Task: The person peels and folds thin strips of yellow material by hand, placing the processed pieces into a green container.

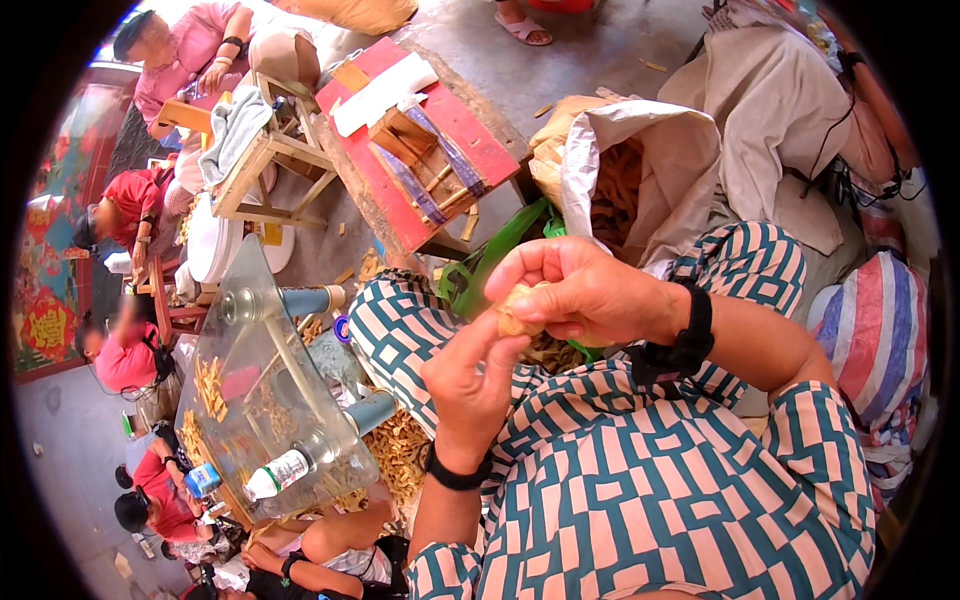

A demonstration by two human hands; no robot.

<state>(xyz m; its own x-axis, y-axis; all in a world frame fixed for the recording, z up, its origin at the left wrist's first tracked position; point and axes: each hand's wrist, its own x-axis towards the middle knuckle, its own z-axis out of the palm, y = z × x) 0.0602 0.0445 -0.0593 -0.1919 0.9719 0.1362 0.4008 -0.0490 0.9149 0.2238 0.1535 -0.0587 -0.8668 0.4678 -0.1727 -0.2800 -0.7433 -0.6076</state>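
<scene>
A small pale yellowish piece [522, 310] is pinched between my two hands, above my lap. My right hand [583, 292] grips it with thumb and curled fingers. My left hand [470, 372] holds it from the lower left, its fingertips partly hidden behind the right one. Below them are green plastic [478, 280] and some brown strips, partly covered. An open pale sack [675, 170] of brown curled pieces stands just beyond my right hand.
Ahead are a red board [475, 135] with a wooden frame and a wooden stool [250, 175]. At left are a glass-topped table [255, 310] with a bottle and heaps of pieces, plus several co-workers [140, 360]. A striped bag [865, 350] sits at right.
</scene>
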